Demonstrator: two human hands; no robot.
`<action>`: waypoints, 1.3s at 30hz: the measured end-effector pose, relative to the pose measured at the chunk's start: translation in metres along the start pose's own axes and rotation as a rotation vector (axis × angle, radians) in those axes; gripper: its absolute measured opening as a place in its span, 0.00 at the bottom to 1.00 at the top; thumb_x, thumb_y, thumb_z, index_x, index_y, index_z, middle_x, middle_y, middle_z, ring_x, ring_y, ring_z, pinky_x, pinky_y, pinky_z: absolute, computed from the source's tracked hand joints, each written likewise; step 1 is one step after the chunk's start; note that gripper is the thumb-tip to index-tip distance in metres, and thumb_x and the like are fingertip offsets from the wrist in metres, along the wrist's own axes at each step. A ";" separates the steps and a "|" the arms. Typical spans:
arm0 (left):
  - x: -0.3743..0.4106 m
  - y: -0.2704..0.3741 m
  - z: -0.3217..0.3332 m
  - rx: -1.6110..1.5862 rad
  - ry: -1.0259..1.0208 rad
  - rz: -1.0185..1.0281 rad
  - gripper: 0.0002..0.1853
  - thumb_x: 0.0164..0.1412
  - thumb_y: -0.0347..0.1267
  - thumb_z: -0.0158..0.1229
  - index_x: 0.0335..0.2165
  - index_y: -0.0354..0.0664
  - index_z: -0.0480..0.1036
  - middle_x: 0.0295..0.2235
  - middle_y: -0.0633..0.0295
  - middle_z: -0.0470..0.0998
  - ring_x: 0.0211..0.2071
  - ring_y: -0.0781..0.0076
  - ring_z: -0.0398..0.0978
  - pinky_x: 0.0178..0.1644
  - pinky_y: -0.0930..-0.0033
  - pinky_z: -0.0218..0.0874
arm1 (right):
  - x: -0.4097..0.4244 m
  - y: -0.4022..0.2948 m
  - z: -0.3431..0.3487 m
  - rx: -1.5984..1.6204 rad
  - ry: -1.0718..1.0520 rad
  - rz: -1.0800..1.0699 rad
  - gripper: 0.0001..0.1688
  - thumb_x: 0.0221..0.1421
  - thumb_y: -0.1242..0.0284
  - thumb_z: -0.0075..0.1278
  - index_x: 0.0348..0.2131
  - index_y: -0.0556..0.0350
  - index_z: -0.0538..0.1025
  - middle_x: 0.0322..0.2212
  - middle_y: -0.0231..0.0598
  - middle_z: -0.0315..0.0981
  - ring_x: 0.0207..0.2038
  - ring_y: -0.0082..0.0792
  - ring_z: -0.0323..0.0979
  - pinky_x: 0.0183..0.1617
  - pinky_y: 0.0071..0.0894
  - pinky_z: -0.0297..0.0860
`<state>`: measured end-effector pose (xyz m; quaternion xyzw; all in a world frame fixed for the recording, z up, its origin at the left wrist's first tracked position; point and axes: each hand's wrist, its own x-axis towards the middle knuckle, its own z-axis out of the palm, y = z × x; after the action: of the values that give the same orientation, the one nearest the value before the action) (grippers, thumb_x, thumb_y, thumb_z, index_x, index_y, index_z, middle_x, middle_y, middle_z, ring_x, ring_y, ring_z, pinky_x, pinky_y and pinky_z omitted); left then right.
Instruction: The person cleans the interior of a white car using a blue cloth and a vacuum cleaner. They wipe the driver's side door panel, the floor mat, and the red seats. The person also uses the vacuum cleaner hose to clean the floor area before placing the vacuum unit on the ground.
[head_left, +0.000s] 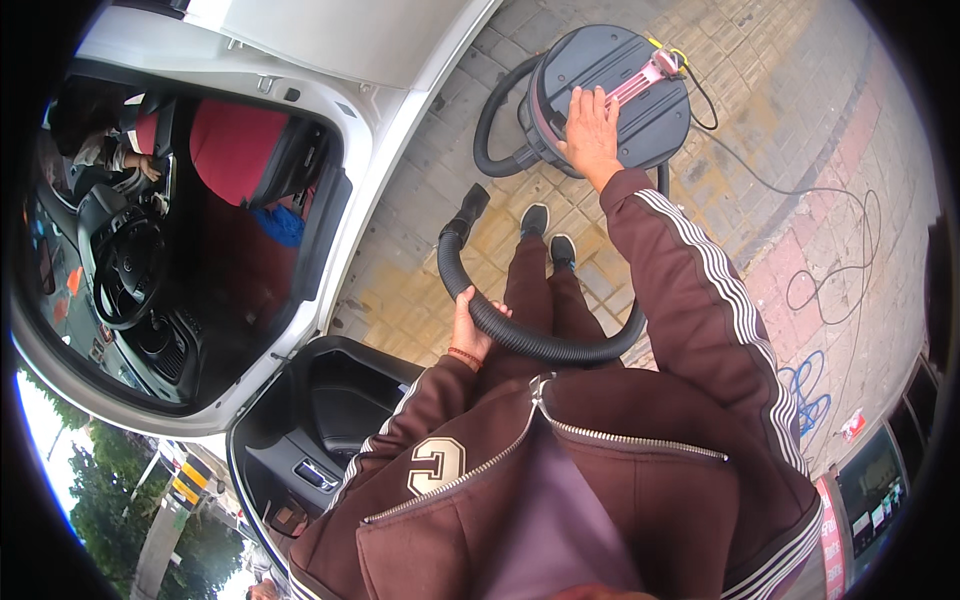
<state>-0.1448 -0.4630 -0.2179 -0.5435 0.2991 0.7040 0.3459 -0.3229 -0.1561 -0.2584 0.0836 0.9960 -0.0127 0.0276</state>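
My left hand (472, 327) is closed around the black corrugated hose (525, 339) of a canister vacuum cleaner, in front of my legs. The hose's dark nozzle (471, 206) points away from me. My right hand (592, 129) lies on the vacuum's round dark lid (600, 67), its fingers touching the near end of the pink handle (637, 84). Whether those fingers grip any part is not clear. The other end of the hose curves back to the canister and is partly hidden by my sleeve.
A car's open front door (322, 420) and door opening stand to my left. Inside are a steering wheel (129, 266), a red seat (232, 150), a blue cloth (280, 225) and another person's hand (142, 165). A cable (832, 189) and a blue cord (814, 401) lie on the paving.
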 end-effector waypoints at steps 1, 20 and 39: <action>0.001 0.003 -0.004 -0.026 -0.011 -0.004 0.24 0.50 0.49 0.58 0.32 0.40 0.63 0.22 0.56 0.70 0.27 0.58 0.72 0.42 0.54 0.68 | 0.007 -0.004 0.003 -0.038 -0.030 0.012 0.46 0.38 0.63 0.61 0.53 0.67 0.59 0.43 0.45 0.60 0.52 0.45 0.57 0.61 0.57 0.46; -0.097 0.176 0.062 0.661 -0.396 0.077 0.18 0.55 0.39 0.53 0.37 0.34 0.64 0.15 0.54 0.67 0.12 0.65 0.66 0.17 0.68 0.61 | -0.040 -0.078 -0.070 0.840 -0.166 -0.510 0.66 0.25 0.68 0.69 0.62 0.47 0.50 0.61 0.46 0.41 0.63 0.53 0.39 0.64 0.56 0.42; 0.039 -0.064 0.165 0.779 -0.403 0.733 0.19 0.46 0.20 0.61 0.38 0.40 0.65 0.36 0.58 0.73 0.41 0.65 0.70 0.51 0.62 0.59 | 0.049 0.106 -0.403 1.190 0.387 -0.088 0.23 0.33 0.61 0.65 0.26 0.63 0.78 0.22 0.46 0.76 0.26 0.35 0.75 0.36 0.31 0.70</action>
<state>-0.1914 -0.2873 -0.2211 -0.0916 0.6336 0.7055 0.3041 -0.3748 -0.0316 0.1388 0.0443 0.8079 -0.5508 -0.2048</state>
